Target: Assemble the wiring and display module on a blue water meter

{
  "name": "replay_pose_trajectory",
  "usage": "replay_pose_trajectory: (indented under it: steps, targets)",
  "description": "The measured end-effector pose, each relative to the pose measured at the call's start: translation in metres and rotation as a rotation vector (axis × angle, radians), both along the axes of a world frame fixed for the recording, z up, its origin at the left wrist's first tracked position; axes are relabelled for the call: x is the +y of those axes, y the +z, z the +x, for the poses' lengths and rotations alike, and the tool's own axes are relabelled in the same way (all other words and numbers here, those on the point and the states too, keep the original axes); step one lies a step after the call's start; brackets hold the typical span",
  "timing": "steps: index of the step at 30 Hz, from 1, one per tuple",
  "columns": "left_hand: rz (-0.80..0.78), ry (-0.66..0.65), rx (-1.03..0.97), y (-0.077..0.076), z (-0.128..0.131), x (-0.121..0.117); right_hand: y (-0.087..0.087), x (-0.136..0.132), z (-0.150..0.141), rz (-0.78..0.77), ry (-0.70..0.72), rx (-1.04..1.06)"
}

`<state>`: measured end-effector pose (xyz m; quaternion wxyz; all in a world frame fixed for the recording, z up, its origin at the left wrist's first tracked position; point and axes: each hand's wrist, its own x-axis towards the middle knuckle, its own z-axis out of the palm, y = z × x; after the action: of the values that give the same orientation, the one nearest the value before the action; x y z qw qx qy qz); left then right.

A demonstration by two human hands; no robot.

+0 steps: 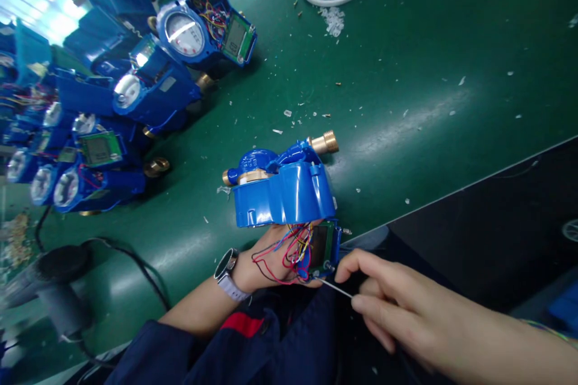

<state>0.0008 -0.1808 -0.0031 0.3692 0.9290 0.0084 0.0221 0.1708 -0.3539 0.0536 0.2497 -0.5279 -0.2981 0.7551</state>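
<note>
A blue water meter (284, 192) with brass pipe ends lies tipped on the table near its front edge. Its blue lid part, carrying a green circuit board with a dark display (320, 245), hangs open toward me. Red, black, yellow and blue wires (298, 248) run loose between the two parts. My left hand (271, 255), with a watch on the wrist, is closed around that display part from below; its fingers are mostly hidden. My right hand (388, 295) pinches a thin whitish stick (335, 287), whose far end reaches the lower corner of the display part.
Several blue water meters (153, 87) stand at the left, one open meter (185, 36) among them. A dark heat gun-like tool (63, 289) with a black cord lies front left. White cable (343, 1), small screws and plastic scraps lie at the back. The table edge (456, 191) slants right.
</note>
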Motion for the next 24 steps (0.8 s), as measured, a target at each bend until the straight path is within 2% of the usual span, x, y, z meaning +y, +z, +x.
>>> replay_pose_trajectory:
  steps: [2,5,8,12,15,19,24]
  targets:
    - [0.01,-0.011,-0.086,0.0,0.002,0.001,-0.001,-0.002,0.006,-0.121,-0.069,0.162]
    - [-0.017,-0.013,-0.173,-0.005,0.002,0.0,-0.003,-0.014,0.019,-0.036,-0.095,0.232]
    - [-0.084,-0.05,-0.212,-0.011,0.001,0.001,-0.008,-0.033,0.033,0.069,-0.051,0.117]
    - [-0.158,-0.071,-0.227,-0.011,0.0,0.003,-0.013,-0.048,0.039,-0.005,0.031,-0.003]
    - [-0.171,-0.086,-0.197,-0.005,0.002,0.005,-0.014,-0.048,0.039,-0.02,0.024,-0.016]
    - [-0.191,-0.09,-0.147,0.003,0.007,0.006,-0.016,-0.046,0.042,0.104,0.024,-0.116]
    - [-0.187,-0.105,-0.114,0.004,0.008,0.006,-0.015,-0.04,0.047,0.257,0.122,-0.179]
